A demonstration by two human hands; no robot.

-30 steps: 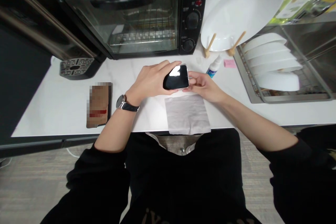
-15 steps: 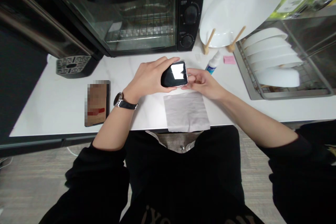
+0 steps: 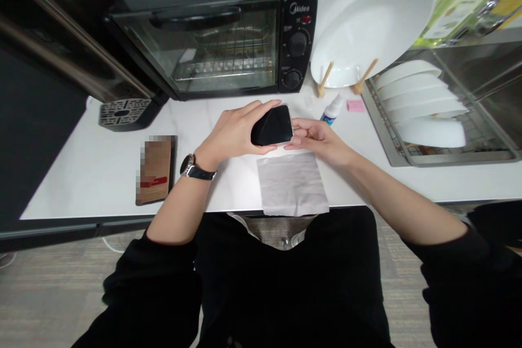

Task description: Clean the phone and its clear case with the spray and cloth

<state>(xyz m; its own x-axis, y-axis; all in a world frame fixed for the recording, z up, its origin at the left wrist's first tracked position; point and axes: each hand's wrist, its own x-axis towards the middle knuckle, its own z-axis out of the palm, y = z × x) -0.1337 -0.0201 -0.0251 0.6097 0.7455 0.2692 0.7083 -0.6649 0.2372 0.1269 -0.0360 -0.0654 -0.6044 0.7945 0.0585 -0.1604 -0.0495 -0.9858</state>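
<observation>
My left hand [image 3: 234, 130], with a wristwatch [image 3: 191, 166] on its wrist, is wrapped around a black phone [image 3: 272, 126] held just above the white counter [image 3: 93, 168]. My right hand [image 3: 316, 136] pinches the phone's right end with thumb and fingers. The screen faces up and is dark. A grey cleaning cloth [image 3: 292, 183] lies flat on the counter directly below the phone, at the front edge. A small white spray bottle [image 3: 332, 110] with a blue label lies just behind my right hand.
A black toaster oven [image 3: 220, 38] stands at the back. White plates [image 3: 367, 27] lean in a wooden rack, and more plates [image 3: 420, 103] sit in a metal drainer at right. A brown packet [image 3: 156, 169], a pink note [image 3: 355, 105] and a black drip tray [image 3: 121, 111] rest on the counter.
The phone has tilted slightly in my hands, so the bright reflection on its screen is gone. Both hands keep their grip in the same spot.
</observation>
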